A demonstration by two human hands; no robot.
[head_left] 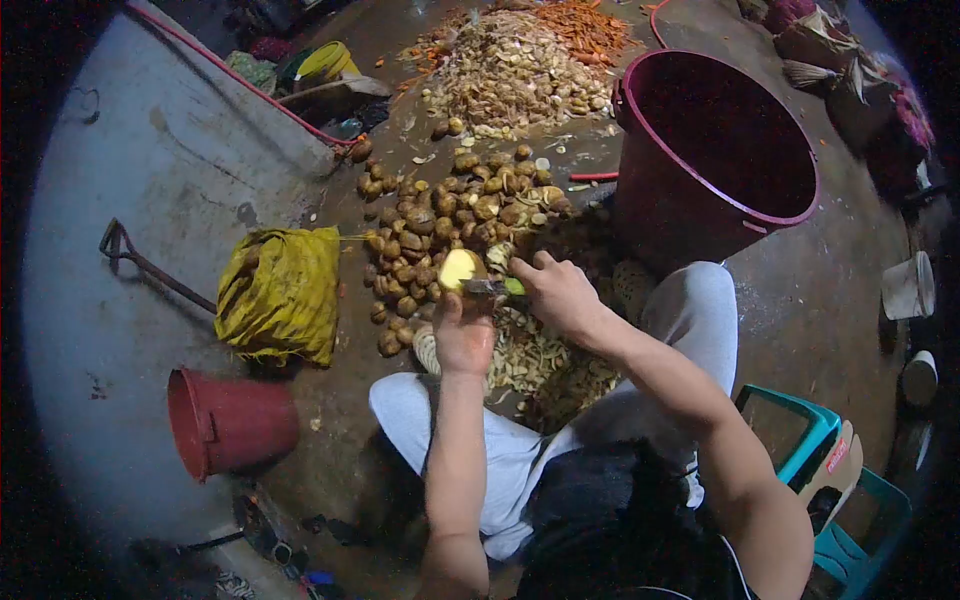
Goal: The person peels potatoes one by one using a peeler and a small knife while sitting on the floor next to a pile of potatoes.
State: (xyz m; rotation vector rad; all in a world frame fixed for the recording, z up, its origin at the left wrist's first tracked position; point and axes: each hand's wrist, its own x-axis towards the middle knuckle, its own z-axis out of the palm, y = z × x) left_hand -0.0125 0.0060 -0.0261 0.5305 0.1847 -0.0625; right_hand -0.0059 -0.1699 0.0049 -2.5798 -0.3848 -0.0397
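A: What is hard to make out?

B: Quite a lot; shadow fills the large, round, deep-purple plastic bucket [665, 175], so its depths cannot be read; the teal plastic stool [822, 440] at lower right is partly covered by a piece of brown cardboard [838, 472]; the curled, pale-and-brown heap of peelings [525, 350] between the legs fades into darkness on its right side.

A: And the hands?

B: The left hand [466, 338] is wrapped around the lower part of a rounded, pale-yellow potato [459, 267], most of its fingers hidden behind; the right hand [562, 296] is clamped on a green-handled tool with a dark, flat blade [482, 286]; it may be a knife or a peeler, as the grip and the blur hide its shape.

A: Where is the potato, and how does it look?

B: Held up in front of the knees, above the floor; the face towards us is bare, moist-looking and bright yellow, while brown skin shows along its right side; the blade lies against or just in front of its lower edge; beyond it spreads a loose pile of brown, rough-skinned potatoes [415, 225].
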